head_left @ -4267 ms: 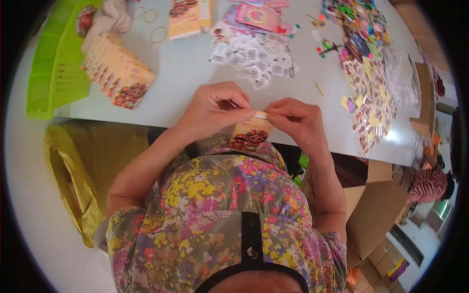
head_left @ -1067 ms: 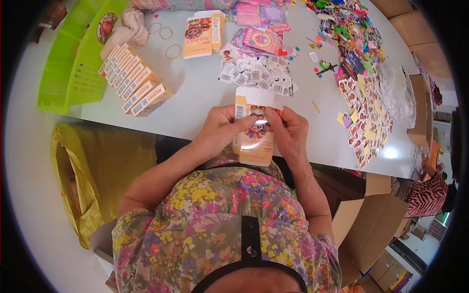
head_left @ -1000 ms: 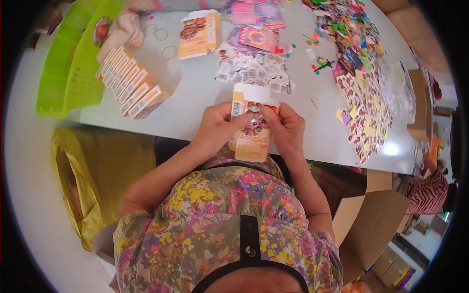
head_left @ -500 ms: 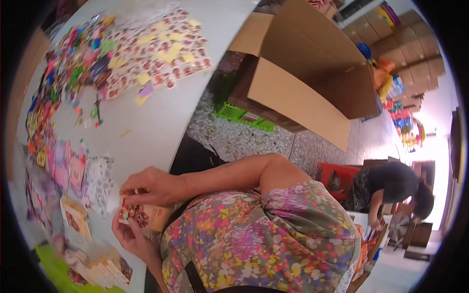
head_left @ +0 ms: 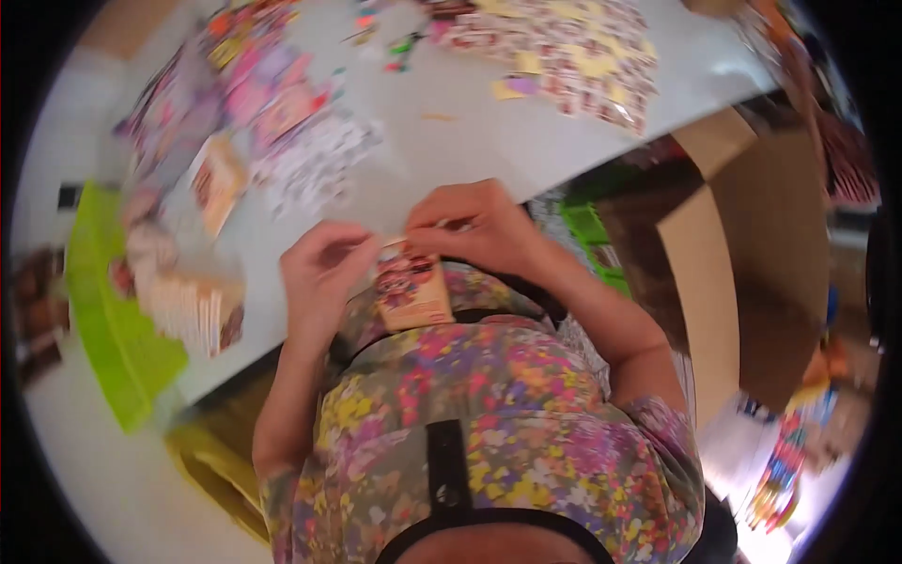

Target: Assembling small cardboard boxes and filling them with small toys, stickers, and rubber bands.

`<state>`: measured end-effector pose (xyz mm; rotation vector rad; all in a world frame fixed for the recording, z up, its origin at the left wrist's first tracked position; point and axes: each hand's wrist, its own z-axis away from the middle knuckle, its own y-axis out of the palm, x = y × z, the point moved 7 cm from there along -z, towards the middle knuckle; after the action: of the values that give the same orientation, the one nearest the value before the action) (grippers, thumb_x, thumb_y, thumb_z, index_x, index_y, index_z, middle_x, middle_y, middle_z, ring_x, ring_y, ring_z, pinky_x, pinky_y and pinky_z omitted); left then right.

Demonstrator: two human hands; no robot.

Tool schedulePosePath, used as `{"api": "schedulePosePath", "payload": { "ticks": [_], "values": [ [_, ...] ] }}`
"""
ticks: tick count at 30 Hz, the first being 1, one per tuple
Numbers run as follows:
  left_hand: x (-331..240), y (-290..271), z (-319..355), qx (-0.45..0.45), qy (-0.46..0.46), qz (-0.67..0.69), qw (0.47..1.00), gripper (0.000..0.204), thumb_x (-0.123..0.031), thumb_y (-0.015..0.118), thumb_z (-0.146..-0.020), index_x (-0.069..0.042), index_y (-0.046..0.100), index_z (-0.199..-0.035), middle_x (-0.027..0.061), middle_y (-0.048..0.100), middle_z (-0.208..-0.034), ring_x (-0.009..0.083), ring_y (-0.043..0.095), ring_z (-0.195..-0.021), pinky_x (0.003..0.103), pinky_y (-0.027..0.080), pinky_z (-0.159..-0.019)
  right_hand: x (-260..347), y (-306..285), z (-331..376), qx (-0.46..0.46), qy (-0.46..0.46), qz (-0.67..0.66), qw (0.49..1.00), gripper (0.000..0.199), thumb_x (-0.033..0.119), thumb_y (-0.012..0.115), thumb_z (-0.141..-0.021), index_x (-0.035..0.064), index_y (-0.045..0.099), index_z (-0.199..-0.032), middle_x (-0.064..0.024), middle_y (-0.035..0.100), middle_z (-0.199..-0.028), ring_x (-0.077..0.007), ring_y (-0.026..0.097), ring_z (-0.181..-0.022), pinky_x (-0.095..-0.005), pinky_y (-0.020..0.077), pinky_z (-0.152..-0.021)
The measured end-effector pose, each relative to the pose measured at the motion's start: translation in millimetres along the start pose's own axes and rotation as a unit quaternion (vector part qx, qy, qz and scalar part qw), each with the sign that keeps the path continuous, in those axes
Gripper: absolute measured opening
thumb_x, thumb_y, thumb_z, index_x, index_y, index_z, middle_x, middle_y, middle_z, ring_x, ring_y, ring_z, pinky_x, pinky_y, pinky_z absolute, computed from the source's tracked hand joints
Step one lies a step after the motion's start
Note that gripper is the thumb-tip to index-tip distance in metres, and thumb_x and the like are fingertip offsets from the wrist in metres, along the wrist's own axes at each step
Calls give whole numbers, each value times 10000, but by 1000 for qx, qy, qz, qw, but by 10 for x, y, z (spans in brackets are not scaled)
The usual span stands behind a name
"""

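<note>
A small cream packet (head_left: 413, 289) with a coloured cartoon picture lies upright against my front, just below the table edge. My right hand (head_left: 477, 226) closes on its top edge, fingers curled. Beside it my left hand (head_left: 324, 268) pinches the packet's upper left corner, thumb and forefinger together. Whether the packet's top is open cannot be made out. On the table to the left rests a similar cream bundle (head_left: 219, 183), and nearer stands a row of stacked packets (head_left: 197, 308).
Black-and-white printed pieces (head_left: 324, 160) and pink packets (head_left: 282, 108) lie on the white table (head_left: 451, 150). Printed sheets with yellow slips (head_left: 583, 56) spread at the back. A bright green bag or sheet (head_left: 113, 310) hangs at the left. A large open carton (head_left: 705, 273) stands right.
The view has swung round to the left, so the person bending at the right is out of sight. My left hand has shifted from the packet's lower side to its top corner.
</note>
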<state>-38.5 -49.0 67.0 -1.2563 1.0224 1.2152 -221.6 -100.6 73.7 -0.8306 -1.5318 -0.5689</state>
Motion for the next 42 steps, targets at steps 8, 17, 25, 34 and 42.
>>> {"api": "schedulePosePath", "payload": {
  "ticks": [8, 17, 25, 34, 42],
  "values": [
    [108, -124, 31, -20, -77, 176, 981, 150, 36, 736, -788, -4, 692, -925, 58, 696, -854, 88, 641, -757, 228, 515, -694, -193, 197, -283, 84, 210, -98, 969, 134, 103, 745, -769, -13, 714, -829, -31, 696, -761, -55, 606, -703, -238, 495, -653],
    [57, -263, 40, -1, -105, 170, 980, 151, 57, 743, -778, 5, 697, -912, 49, 690, -845, 91, 647, -785, 230, 524, -712, -95, 296, -383, 110, 250, -144, 951, 145, 64, 725, -845, -17, 690, -959, -23, 691, -847, -62, 628, -752, -219, 507, -673],
    [-195, -448, -232, -5, 115, 3, 993, 127, -32, 769, -783, -1, 698, -884, 39, 686, -824, 90, 638, -746, 232, 518, -679, -37, 216, -718, 94, 132, 13, 987, 122, -23, 694, -836, -27, 690, -958, -49, 685, -925, -87, 639, -837, -233, 537, -726],
    [-21, -338, 51, -1, -22, 160, 987, 95, 37, 728, -791, -16, 696, -862, 60, 682, -847, 97, 638, -787, 236, 520, -698, -71, 304, -487, 128, 209, -124, 962, 130, -71, 692, -812, -12, 727, -923, -114, 694, -956, -115, 644, -856, -242, 522, -740],
    [-78, -386, 48, 36, 91, 77, 992, 154, 86, 720, -777, -9, 685, -892, 138, 667, -960, 167, 640, -829, 268, 508, -719, -40, 313, -411, 99, 139, -26, 985, 184, -45, 709, -811, -20, 719, -993, -117, 702, -983, -158, 651, -911, -264, 523, -784]
  ]
}}
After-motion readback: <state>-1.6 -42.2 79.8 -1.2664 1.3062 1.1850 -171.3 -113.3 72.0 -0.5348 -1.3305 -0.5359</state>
